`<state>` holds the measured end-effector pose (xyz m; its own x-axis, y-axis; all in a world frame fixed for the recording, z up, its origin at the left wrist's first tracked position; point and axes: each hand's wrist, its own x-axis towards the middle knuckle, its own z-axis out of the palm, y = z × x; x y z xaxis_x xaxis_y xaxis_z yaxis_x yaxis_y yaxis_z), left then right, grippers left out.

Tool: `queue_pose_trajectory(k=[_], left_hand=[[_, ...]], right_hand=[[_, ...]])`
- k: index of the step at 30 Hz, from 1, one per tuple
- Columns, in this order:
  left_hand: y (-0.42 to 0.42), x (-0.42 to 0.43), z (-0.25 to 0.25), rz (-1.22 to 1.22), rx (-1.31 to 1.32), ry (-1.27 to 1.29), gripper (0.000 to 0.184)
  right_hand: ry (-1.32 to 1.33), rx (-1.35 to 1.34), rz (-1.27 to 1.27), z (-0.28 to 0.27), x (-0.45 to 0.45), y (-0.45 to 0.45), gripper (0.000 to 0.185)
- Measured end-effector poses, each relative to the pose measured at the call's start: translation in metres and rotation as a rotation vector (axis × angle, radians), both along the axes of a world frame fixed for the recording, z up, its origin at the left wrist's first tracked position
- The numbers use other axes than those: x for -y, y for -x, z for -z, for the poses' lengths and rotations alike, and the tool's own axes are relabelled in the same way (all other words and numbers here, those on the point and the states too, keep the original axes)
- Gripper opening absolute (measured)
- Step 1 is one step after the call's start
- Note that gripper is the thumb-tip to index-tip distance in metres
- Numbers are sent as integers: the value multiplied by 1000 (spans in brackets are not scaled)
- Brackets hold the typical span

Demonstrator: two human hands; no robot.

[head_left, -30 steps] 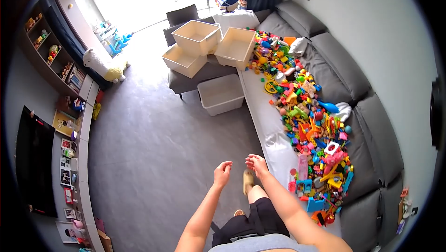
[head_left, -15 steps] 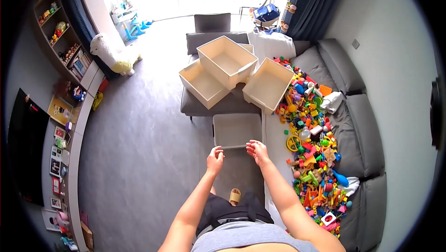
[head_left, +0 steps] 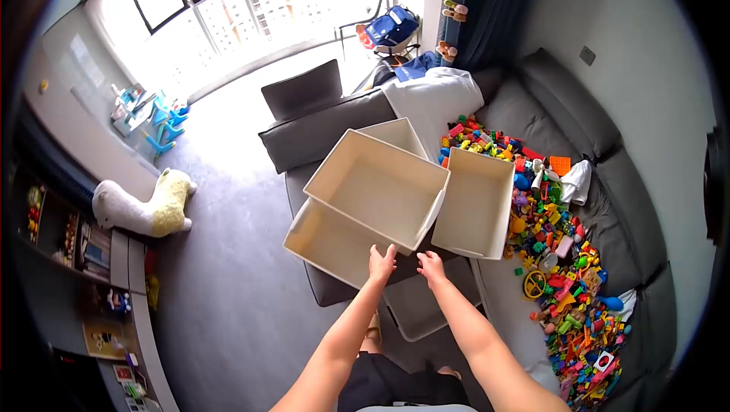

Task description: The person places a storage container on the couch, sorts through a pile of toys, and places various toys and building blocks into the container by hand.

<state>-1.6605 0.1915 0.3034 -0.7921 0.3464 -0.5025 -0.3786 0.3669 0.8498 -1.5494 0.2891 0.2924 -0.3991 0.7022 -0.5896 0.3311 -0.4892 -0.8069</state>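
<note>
My left hand (head_left: 382, 262) is at the near edge of the beige bins, thumb and fingers apart; whether it touches them is unclear. Just below the near corner of the top bin (head_left: 372, 188) is my right hand (head_left: 431, 267), its fingers loosely bent and apart, holding nothing. That top bin rests tilted across a lower left bin (head_left: 334, 246). Another bin (head_left: 473, 207) leans at the right, and one more (head_left: 401, 135) shows partly behind. Beneath my forearms, a greyish bin (head_left: 414, 307) sits on the floor, partly hidden.
Many colourful toys (head_left: 566, 275) cover the seat of the grey sofa (head_left: 631, 214) at right. A dark cushioned seat (head_left: 315, 127) supports the bins. An alpaca plush (head_left: 144, 207) lies by the shelves (head_left: 72, 233) at left. A blue bag (head_left: 391, 26) sits near the window.
I have moved forward and my view has turned. Both hands went from above the floor bin to the near side of the stacked bins.
</note>
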Motion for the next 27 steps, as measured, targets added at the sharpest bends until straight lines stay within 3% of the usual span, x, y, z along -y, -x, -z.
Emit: queue_pose_trajectory(k=[1,2,4,5,8,9,12,14,15,16,18,20,22,24,26,27], left_hand=[[20,-10,3,-1,33,55,76],[38,-21,7,0,64,111,74],[65,-28,7,113,120,131,69],[69,-30,3,99,112,121,50],[78,-28,52,54,245,-62,34],[73,-28,47,-1,224,-137,24],[65,-15,34,25,164,-120,23],[47,-3,19,8,58,-269,24],[38,4,32,41,35,-325,24],[24,9,1,86,19,-242,24],[-3,15,-13,112,12,-268,23],[-32,19,-16,204,-108,-276,26],[-85,21,-55,275,-137,-308,36],[-137,28,-6,365,-305,-437,37],[-208,49,-49,529,-156,-352,38],[-243,61,-52,589,-142,-318,38]], right_hand=[[-39,62,13,2,-5,20,53],[-121,55,-15,26,-14,36,54],[-277,148,10,51,-27,59,39],[-248,209,-4,56,-33,63,35],[-195,365,-43,40,-38,62,27],[-202,401,-52,41,-34,59,28],[-325,375,30,22,-12,49,29],[-468,245,180,25,10,33,30],[-427,209,187,22,18,19,30],[-383,176,196,11,27,4,30],[-175,170,200,-21,45,-33,31],[-281,9,340,-13,66,-73,28],[-386,52,428,-44,90,-124,28],[-260,121,354,-17,112,-193,27],[-160,21,533,-5,146,-267,28],[-10,-171,717,-47,169,-303,31]])
